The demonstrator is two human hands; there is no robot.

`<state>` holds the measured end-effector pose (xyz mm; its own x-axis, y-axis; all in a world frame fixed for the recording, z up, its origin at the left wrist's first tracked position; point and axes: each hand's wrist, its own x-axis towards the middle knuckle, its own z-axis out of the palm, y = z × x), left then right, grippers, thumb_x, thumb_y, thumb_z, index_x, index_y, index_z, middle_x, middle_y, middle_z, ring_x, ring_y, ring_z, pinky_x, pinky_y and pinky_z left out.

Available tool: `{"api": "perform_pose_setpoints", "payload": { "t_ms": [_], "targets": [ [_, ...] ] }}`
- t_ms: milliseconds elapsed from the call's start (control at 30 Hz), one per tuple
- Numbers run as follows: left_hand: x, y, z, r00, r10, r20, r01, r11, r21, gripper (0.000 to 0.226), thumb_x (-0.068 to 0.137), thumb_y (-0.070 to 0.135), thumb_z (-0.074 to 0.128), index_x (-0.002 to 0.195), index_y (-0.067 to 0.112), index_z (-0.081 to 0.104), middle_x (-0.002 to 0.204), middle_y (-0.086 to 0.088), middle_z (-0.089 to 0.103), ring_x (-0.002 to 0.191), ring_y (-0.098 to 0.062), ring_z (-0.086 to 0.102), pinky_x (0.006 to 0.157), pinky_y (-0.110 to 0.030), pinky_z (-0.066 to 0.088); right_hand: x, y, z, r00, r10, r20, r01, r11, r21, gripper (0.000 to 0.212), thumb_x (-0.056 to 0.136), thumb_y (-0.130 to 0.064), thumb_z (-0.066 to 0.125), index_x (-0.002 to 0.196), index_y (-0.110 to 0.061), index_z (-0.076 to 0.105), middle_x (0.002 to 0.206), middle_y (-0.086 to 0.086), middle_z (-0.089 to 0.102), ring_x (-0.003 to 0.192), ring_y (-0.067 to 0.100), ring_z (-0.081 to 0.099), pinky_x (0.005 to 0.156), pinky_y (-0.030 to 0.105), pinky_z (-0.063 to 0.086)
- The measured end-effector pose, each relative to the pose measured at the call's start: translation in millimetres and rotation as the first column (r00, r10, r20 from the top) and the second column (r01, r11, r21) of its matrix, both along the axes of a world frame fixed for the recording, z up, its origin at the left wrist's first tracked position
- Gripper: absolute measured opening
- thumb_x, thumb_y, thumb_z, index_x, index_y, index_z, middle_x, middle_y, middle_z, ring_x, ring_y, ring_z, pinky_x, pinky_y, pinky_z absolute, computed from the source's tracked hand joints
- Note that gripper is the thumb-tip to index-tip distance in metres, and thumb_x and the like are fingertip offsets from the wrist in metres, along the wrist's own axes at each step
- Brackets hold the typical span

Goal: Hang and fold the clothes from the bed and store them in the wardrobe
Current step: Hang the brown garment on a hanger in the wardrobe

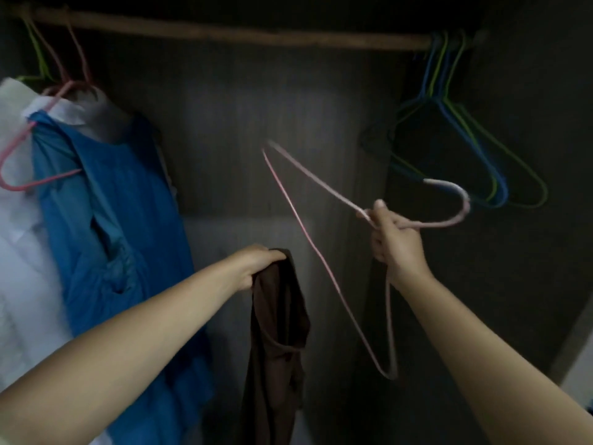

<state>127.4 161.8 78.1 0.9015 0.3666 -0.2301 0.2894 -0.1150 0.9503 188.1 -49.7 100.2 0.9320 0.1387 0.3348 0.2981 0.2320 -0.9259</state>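
I face the inside of a dark wardrobe. My left hand [256, 266] grips the top of a brown garment [276, 342] that hangs straight down in the middle. To its right, my right hand [393, 242] holds a pink wire hanger [324, 264] by its neck, tilted, with the hook [455, 200] pointing right. The hanger is off the wooden rail [224, 32] that runs across the top. Garment and hanger are apart.
On the left of the rail hang a blue garment [109, 226] and white clothes [22, 252] on pink hangers [19, 175]. Several bare blue and green hangers [465, 139] hang at the right end. The wardrobe's back wall [231, 123] shows between them.
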Motion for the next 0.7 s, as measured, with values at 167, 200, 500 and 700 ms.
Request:
{"api": "perform_pose_setpoints", "payload": {
  "t_ms": [167, 200, 500, 700],
  "targets": [
    [6.3, 10.7, -4.8, 1.000, -0.013, -0.007, 0.012, 0.996, -0.084, 0.021, 0.097, 0.017, 0.053, 0.081, 0.004, 0.059, 0.073, -0.010, 0.064, 0.060, -0.019, 0.061, 0.043, -0.020, 0.050, -56.0, 8.1, 32.9, 0.979, 0.113, 0.168, -0.185, 0.838, 0.514, 0.036, 0.089, -0.044, 0.053, 0.068, -0.019, 0.068, 0.046, -0.010, 0.029, 0.037, 0.002, 0.024, 0.034, 0.015, 0.020],
    [5.5, 11.8, -3.0, 1.000, -0.021, -0.005, 0.020, 0.991, -0.132, 0.023, 0.098, 0.016, 0.052, 0.079, 0.003, 0.059, 0.066, -0.010, 0.065, 0.053, -0.019, 0.061, 0.040, -0.020, 0.050, -63.3, 13.5, 37.3, 0.975, 0.106, 0.197, -0.200, 0.808, 0.554, 0.038, 0.091, -0.044, 0.051, 0.065, -0.020, 0.068, 0.046, -0.010, 0.029, 0.037, 0.002, 0.023, 0.034, 0.015, 0.020],
    [-8.3, 42.4, 24.6, 0.992, -0.103, 0.072, 0.120, 0.949, -0.293, 0.032, 0.098, 0.016, 0.049, 0.069, 0.006, 0.055, 0.045, -0.007, 0.061, 0.037, -0.016, 0.057, 0.041, -0.024, 0.050, -75.8, 76.8, -29.8, 0.987, 0.022, 0.162, -0.081, 0.927, 0.366, 0.035, 0.091, -0.042, 0.054, 0.065, -0.023, 0.069, 0.042, -0.012, 0.033, 0.035, 0.002, 0.027, 0.037, 0.012, 0.022],
    [-10.7, 98.3, 26.7, 0.993, 0.023, 0.115, 0.023, 0.922, -0.386, 0.031, 0.099, 0.010, 0.045, 0.071, 0.002, 0.056, 0.047, -0.009, 0.062, 0.038, -0.017, 0.060, 0.038, -0.028, 0.051, -78.5, 60.8, -66.4, 0.986, 0.162, -0.039, -0.166, 0.964, -0.208, 0.036, 0.085, -0.050, 0.051, 0.071, -0.022, 0.071, 0.044, -0.006, 0.029, 0.036, 0.008, 0.023, 0.037, 0.017, 0.019]
  ]
}}
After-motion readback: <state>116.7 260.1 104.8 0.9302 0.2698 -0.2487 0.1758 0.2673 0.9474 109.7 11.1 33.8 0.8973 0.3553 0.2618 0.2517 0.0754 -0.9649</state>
